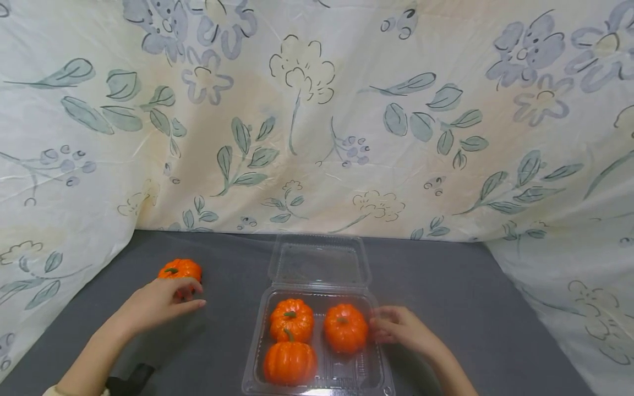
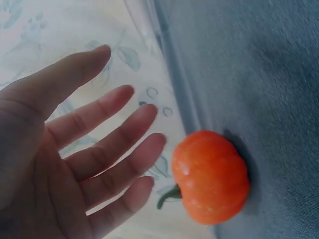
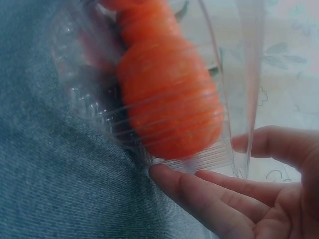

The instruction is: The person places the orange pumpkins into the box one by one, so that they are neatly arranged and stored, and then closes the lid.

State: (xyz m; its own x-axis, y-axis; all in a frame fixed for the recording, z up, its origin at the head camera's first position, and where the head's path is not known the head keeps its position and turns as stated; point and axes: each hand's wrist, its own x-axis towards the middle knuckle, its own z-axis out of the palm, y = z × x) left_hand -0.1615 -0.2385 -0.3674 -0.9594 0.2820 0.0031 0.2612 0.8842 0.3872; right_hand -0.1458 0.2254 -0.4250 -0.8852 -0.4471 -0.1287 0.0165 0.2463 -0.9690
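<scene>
A small orange pumpkin (image 1: 180, 268) with a green stem sits on the grey cloth at the left. My left hand (image 1: 160, 301) is just in front of it, and in the left wrist view the spread fingers are apart from the pumpkin (image 2: 212, 177). A clear plastic clamshell container (image 1: 252, 352) lies with its lid raised at the back. Inside are two orange pumpkins on the left, one behind the other, and one pumpkin (image 1: 345, 328) on the right. My right hand (image 1: 403, 330) holds the container's right side, thumb by the rim and fingertips low against the ribbed wall.
The container's transparent lid (image 1: 319, 263) tilts back behind the base. A floral curtain (image 1: 317, 137) closes off the back and both sides of the grey cloth (image 1: 223, 330). A dark strap (image 1: 134, 379) shows near the left wrist.
</scene>
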